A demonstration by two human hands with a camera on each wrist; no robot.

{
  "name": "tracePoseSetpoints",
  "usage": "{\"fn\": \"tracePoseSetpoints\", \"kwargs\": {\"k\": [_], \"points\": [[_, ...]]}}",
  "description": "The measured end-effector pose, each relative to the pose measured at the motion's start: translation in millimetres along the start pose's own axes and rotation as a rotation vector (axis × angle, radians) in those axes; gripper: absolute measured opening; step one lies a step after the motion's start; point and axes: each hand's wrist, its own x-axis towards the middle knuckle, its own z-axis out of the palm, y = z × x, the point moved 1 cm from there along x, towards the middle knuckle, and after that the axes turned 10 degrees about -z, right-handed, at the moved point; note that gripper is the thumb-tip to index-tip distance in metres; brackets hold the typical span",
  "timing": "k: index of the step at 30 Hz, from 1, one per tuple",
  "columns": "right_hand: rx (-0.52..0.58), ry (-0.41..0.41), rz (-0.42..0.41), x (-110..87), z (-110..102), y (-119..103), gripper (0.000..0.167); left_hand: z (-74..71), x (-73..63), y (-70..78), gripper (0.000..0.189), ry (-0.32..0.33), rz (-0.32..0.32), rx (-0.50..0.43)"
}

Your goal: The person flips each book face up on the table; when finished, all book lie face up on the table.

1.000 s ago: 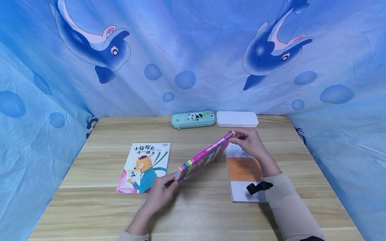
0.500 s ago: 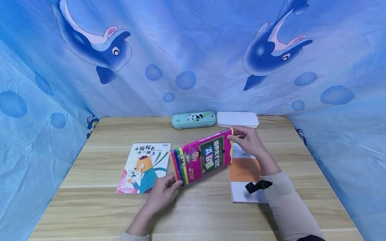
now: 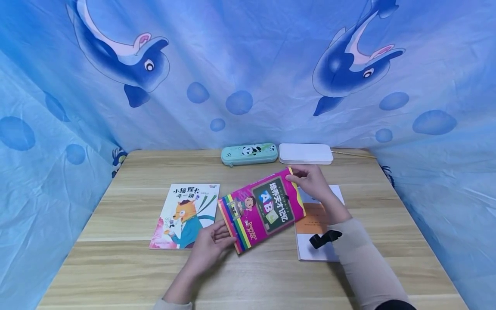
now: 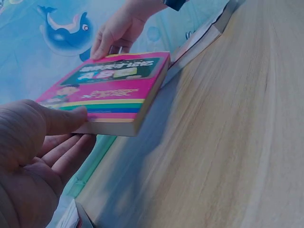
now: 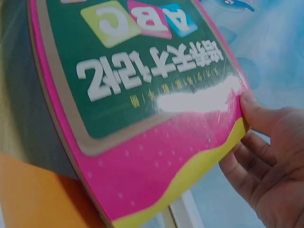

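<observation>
Both hands hold a thick pink book (image 3: 263,209) above the middle of the table, its ABC cover facing up and turned askew. The left hand (image 3: 211,245) pinches its lower left end, thumb on the cover and fingers beneath, as the left wrist view shows with the book (image 4: 109,90). At the upper right corner, the right hand (image 3: 310,181) grips it between thumb and fingers; the right wrist view shows that thumb on the glossy cover (image 5: 166,156). A picture book (image 3: 186,219) with an orange cat lies to the left. Under the right forearm lies a white and orange book (image 3: 310,237), partly hidden.
A green panda pencil case (image 3: 249,154) and a white case (image 3: 305,153) stand side by side at the back of the wooden table (image 3: 128,267). A thin stick (image 3: 354,154) lies right of them. A blue dolphin curtain (image 3: 248,64) hangs behind.
The pink book has tipped from showing mostly its spine to showing its front cover upward. The right hand has shifted slightly left. The other books and cases stay put.
</observation>
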Motion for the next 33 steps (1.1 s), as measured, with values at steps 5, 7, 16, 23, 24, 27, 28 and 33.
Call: {"fn": "tracePoseSetpoints", "kwargs": {"k": [5, 7, 16, 23, 24, 27, 28, 33], "points": [[-0.016, -0.010, 0.008, 6.4, 12, 5, 0.029, -3.0, 2.5, 0.7, 0.072, 0.093, -0.031, -0.114], [-0.030, -0.012, 0.024, 9.3, 18, 7, 0.031, -5.6, 4.0, 2.8, 0.075, 0.134, -0.032, -0.159], [-0.007, -0.075, 0.214, 12.6, 48, 14, 0.037, -12.0, 7.6, 1.7, 0.062, 0.217, -0.027, -0.084], [-0.015, -0.209, 0.255, 10.2, 62, 30, 0.041, -5.0, 9.6, -0.7, 0.054, 0.139, 0.064, 0.210], [-0.012, -0.218, 0.264, 9.2, 63, 31, 0.042, -4.2, 10.0, 0.1, 0.054, 0.132, 0.074, 0.239], [-0.014, -0.229, 0.270, 5.4, 63, 33, 0.045, -3.1, 11.5, 1.8, 0.054, 0.120, 0.095, 0.304], [-0.024, -0.227, 0.270, 3.7, 63, 33, 0.046, -3.1, 12.1, 2.1, 0.054, 0.116, 0.099, 0.316], [-0.084, -0.186, 0.244, -7.0, 57, 29, 0.052, -5.4, 18.0, 1.0, 0.056, 0.101, 0.116, 0.349]]}}
